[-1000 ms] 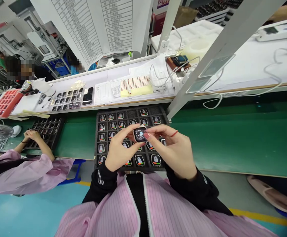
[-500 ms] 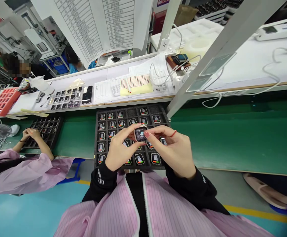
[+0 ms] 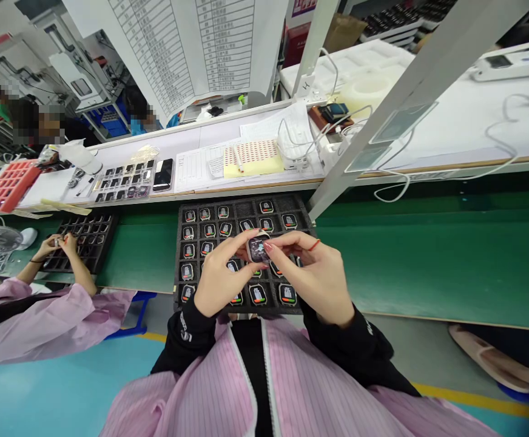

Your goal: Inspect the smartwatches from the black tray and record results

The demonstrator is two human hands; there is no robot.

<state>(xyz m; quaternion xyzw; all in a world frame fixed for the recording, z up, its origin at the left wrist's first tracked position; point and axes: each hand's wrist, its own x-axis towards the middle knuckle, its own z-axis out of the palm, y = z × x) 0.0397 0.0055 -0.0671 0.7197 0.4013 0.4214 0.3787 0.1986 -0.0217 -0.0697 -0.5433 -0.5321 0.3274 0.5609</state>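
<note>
Above a black foam tray [image 3: 241,207], a smartwatch [image 3: 256,249] without a strap is held up, its screen lit and facing me. My left hand [image 3: 223,273] grips it by its edges between thumb and fingers. My right hand [image 3: 314,273], a red band round one finger, pinches at the right side of the same watch, the thumb on its edge or screen. In the tray's compartments lie several more watch bodies, such as a watch [image 3: 258,294] with a lit screen showing green and orange bars. My hands hide part of the tray's middle.
To the left a co-worker's hands [image 3: 59,244] work over another black tray [image 3: 103,243], near a small fan [image 3: 1,240]. On the shelf lie a phone [image 3: 163,174], a clear tray of parts [image 3: 125,182] and a yellow sticker sheet [image 3: 264,164]. A white post [image 3: 383,109] slants up at right.
My right hand has shifted very slightly left on the watch, which stays in both hands. The co-worker's hands have moved a little apart. The view has shifted slightly.
</note>
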